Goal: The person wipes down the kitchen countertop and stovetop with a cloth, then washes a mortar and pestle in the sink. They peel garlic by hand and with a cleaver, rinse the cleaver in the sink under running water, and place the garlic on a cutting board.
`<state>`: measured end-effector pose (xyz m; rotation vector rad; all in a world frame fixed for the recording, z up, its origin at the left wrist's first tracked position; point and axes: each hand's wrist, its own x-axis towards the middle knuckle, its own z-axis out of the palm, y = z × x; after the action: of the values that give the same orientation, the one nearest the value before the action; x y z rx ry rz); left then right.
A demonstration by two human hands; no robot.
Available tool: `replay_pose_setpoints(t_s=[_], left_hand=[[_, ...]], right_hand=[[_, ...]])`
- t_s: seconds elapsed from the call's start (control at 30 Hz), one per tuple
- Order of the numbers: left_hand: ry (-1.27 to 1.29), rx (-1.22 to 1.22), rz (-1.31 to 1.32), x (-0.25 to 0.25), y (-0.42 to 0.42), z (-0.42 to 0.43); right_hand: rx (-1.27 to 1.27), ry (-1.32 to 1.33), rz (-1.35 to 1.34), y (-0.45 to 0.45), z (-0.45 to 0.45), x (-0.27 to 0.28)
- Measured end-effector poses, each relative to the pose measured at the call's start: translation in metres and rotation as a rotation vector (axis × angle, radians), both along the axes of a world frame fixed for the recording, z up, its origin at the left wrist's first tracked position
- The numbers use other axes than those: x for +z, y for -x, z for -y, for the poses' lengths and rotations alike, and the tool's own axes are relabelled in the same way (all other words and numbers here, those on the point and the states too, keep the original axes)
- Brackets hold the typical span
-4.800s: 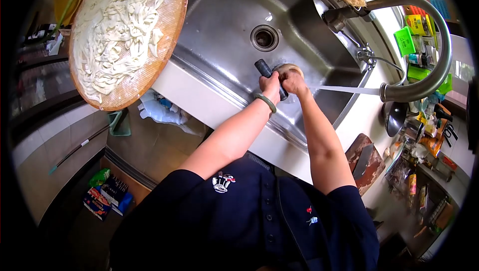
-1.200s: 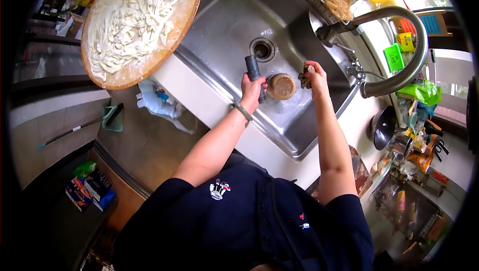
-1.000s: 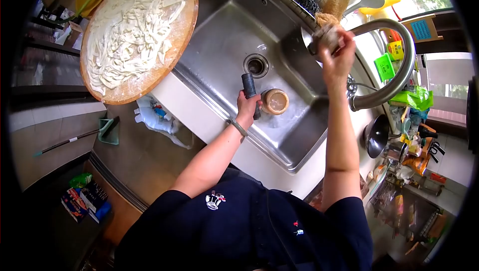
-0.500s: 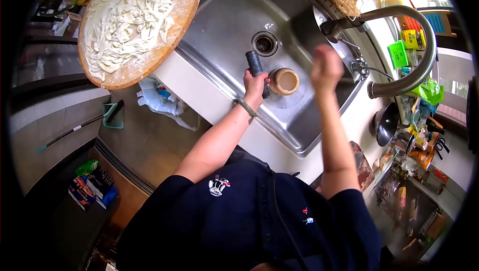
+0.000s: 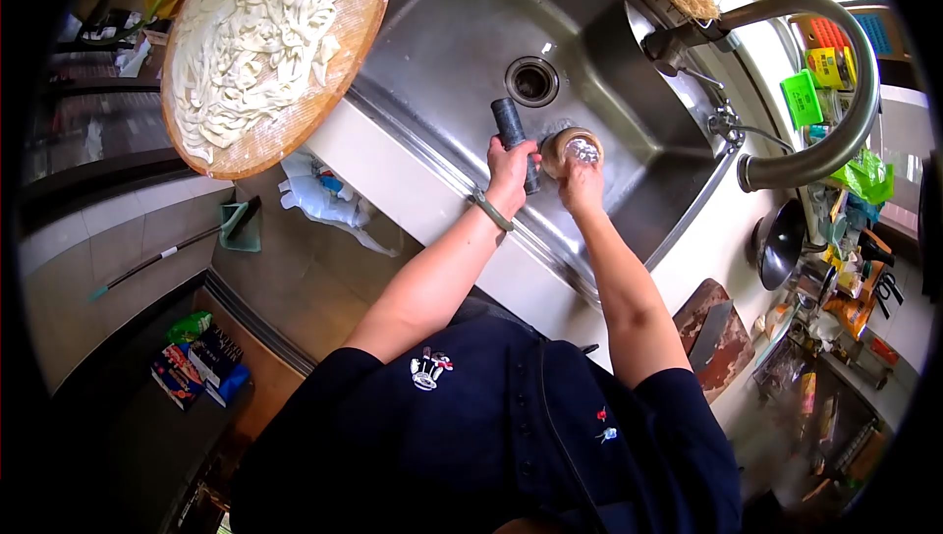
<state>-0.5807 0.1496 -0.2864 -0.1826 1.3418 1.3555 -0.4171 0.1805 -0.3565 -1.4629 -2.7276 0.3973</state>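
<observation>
Our right hand (image 5: pixel 582 183) is shifted left since half a second ago, now touching the tan, round, open-topped vessel (image 5: pixel 554 154) in the stainless-steel sink (image 5: pixel 447 53), near the round drain (image 5: pixel 531 81); grip there, we can't tell. Our left hand (image 5: pixel 508 172) is wrapped around the dark grey cylinder (image 5: pixel 507 121) just beside it.

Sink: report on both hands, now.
Left hand gripping dark cylinder. Right hand at tan pot in sink, grip unclear. Faucet clear of both hands.
</observation>
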Motion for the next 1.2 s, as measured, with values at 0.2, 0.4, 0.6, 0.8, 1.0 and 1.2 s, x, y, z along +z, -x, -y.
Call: replay_pose_setpoints(t_s=[0.2, 0.4, 0.6, 0.8, 1.0, 1.2], left_hand=[[0.021, 0.020, -0.011, 0.003, 0.000, 0.001], [0.014, 0.130, -0.152, -0.001, 0.001, 0.001], [0.023, 0.208, -0.175, 0.010, 0.001, -0.001], [0.033, 0.203, -0.189, 0.008, 0.002, -0.001], [0.051, 0.157, -0.098, 0.005, 0.001, 0.000], [0.055, 0.110, -0.047, 0.004, 0.000, -0.001]], right_hand=[[-0.809, 0.909, -0.886, -0.019, -0.042, 0.005], [-1.309, 1.337, -1.743, -0.009, -0.007, 0.032], [-1.181, 1.294, -1.729, -0.010, -0.023, 0.030], [-0.511, 0.471, -0.622, 0.025, -0.032, 0.040], [-0.137, -0.074, -0.273, 0.032, -0.009, 0.020], [-0.057, -0.037, -0.308, 0.025, -0.006, 0.019]])
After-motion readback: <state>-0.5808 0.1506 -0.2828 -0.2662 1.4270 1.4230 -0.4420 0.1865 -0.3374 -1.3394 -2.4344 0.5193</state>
